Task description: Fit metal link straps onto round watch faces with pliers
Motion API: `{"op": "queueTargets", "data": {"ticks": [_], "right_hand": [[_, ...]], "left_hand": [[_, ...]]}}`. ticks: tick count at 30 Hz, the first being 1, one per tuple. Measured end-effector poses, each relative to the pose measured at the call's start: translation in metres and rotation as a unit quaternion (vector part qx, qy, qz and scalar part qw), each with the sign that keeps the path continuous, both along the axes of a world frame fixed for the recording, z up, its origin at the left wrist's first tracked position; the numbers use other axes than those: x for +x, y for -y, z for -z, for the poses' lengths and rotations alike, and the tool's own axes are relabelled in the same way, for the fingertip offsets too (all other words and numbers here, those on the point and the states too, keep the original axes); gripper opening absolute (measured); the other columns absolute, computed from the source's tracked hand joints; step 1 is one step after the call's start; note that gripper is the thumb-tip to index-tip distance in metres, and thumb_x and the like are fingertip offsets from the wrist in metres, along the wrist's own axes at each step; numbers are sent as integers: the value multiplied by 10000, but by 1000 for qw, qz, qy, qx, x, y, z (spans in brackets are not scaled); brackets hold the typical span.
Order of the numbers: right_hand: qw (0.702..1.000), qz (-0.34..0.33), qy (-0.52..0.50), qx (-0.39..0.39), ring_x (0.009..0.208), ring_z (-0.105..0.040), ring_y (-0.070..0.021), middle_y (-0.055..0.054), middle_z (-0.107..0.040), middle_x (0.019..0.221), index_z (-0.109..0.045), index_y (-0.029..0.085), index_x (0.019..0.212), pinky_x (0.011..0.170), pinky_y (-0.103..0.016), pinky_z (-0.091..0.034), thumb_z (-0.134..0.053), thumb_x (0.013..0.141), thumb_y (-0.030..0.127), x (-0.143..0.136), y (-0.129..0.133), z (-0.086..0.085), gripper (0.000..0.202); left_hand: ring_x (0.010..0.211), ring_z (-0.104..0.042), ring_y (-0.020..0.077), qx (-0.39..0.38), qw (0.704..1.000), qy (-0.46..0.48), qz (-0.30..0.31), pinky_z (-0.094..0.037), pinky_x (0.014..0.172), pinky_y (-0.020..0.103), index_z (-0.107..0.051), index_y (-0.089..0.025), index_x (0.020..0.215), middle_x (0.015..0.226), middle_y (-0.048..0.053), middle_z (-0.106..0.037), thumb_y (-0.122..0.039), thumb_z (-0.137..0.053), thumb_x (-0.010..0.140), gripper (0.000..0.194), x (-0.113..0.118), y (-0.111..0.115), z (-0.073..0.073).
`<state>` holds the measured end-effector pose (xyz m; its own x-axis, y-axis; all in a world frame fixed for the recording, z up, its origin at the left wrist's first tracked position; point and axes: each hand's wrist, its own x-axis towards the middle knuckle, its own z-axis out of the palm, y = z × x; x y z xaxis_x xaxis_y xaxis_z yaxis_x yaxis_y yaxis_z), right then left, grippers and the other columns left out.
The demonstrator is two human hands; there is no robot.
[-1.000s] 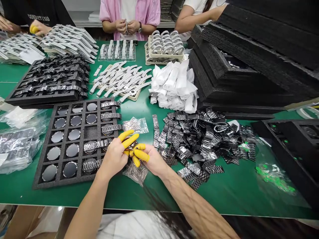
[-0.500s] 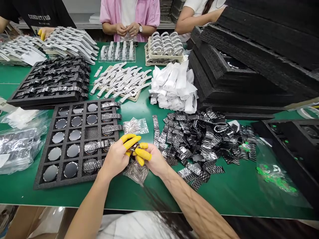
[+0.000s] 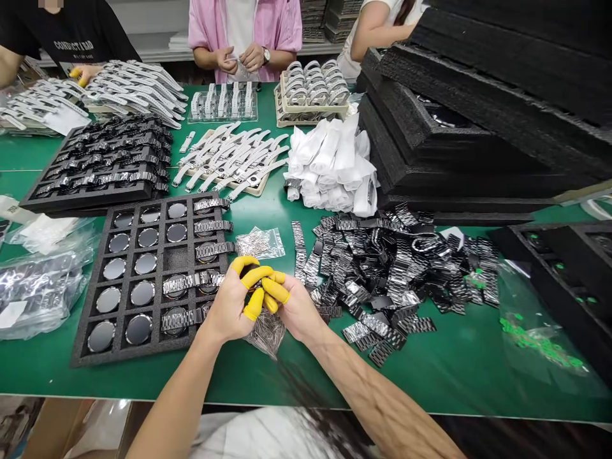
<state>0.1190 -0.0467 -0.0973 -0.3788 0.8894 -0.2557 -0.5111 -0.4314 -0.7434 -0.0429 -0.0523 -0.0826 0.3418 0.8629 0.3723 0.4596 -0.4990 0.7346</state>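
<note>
My left hand (image 3: 233, 301) and my right hand (image 3: 295, 307) meet in front of me, yellow covers on their fingertips. Both are closed around a dark watch (image 3: 249, 271), mostly hidden by the fingers. Just left of them lies a black foam tray (image 3: 125, 258) of round watch heads (image 3: 142, 294), several with black link straps (image 3: 180, 319) attached. Below the fingers is a bag of metal pins (image 3: 266, 335); a second bag of pins (image 3: 258, 242) lies beyond. A heap of loose black link straps (image 3: 377, 268) spreads to the right.
Black foam trays (image 3: 459, 153) rise in a tall stack at right. White-wrapped bundles (image 3: 332, 166), white-strapped watches (image 3: 234, 156) and a filled black tray (image 3: 102, 159) stand farther back. Green bits (image 3: 540, 344) lie in a clear bag. Across the green table (image 3: 306, 389) several people work.
My left fingers have shifted, the thumb now pressing in from below, and the watch is more covered. The view has moved slightly. Across the table, the hands of the person in pink have moved apart.
</note>
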Motion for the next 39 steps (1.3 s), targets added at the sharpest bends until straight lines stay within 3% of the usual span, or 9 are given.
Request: {"op": "queueTargets", "data": {"ticks": [4, 10, 24, 31, 33, 35, 37, 39], "right_hand": [[1000, -5, 9, -1, 493, -412, -76, 60, -552, 578, -691, 170, 792, 522, -249, -285, -905, 769, 532, 0, 0, -1, 421], [1000, -8, 0, 3, 489, -412, -76, 67, -543, 559, -668, 179, 771, 525, -246, -298, -908, 772, 516, 1, 0, -4, 413], [999, -20, -15, -22, 487, -389, -76, 72, -508, 527, -590, 192, 716, 523, -236, -290, -906, 760, 558, 1, 0, -3, 485], [999, -27, -18, -10, 475, -382, -83, 59, -539, 517, -627, 188, 741, 530, -244, -285, -884, 790, 545, 2, 0, -1, 443], [999, -36, -25, -11, 470, -382, -86, 58, -538, 511, -618, 193, 740, 538, -248, -307, -881, 793, 550, 4, -1, 0, 447], [998, -53, -35, -13, 465, -380, -92, 57, -533, 501, -606, 203, 731, 553, -259, -350, -865, 805, 573, 7, -2, 0, 458], [998, -55, -29, -3, 495, -431, -110, 39, -573, 552, -619, 210, 759, 575, -273, -399, -836, 827, 608, 10, -4, 0, 459], [998, -46, -7, 39, 602, -546, -146, 3, -659, 710, -672, 217, 888, 639, -296, -469, -813, 841, 638, 13, -5, -2, 446]], "left_hand": [[1125, -599, 239, -5, 1000, 25, 8, -544, 995, 427, -617, -270, 1399, 1252, 97, -540, -242, -489, 1055, 368, 2, -1, 1], [1197, -569, 261, -20, 998, 50, 28, -520, 1042, 442, -596, -256, 1423, 1272, 107, -538, -283, -471, 1069, 376, 0, 1, 1], [1215, -567, 287, 12, 1000, -16, -10, -524, 1045, 486, -592, -210, 1422, 1299, 139, -518, -255, -465, 1050, 395, 1, 5, 1], [1215, -592, 287, -52, 996, 69, 6, -511, 1074, 477, -657, -223, 1395, 1291, 133, -594, -367, -490, 1067, 395, -1, 3, 4], [1196, -623, 295, -121, 979, 161, 23, -520, 1074, 482, -704, -232, 1354, 1273, 129, -649, -473, -459, 1075, 442, -5, 1, 5], [1140, -673, 298, -220, 938, 268, 31, -559, 1020, 464, -749, -225, 1295, 1237, 128, -713, -532, -466, 1064, 477, -8, 0, 5], [993, -724, 278, -314, 887, 337, 29, -608, 869, 417, -763, -215, 1280, 1162, 128, -759, -532, -556, 1030, 454, -11, -1, 3], [820, -721, 234, -353, 860, 368, 30, -602, 699, 355, -716, -224, 1373, 1070, 117, -769, -539, -691, 958, 521, -12, 0, 0]]}}
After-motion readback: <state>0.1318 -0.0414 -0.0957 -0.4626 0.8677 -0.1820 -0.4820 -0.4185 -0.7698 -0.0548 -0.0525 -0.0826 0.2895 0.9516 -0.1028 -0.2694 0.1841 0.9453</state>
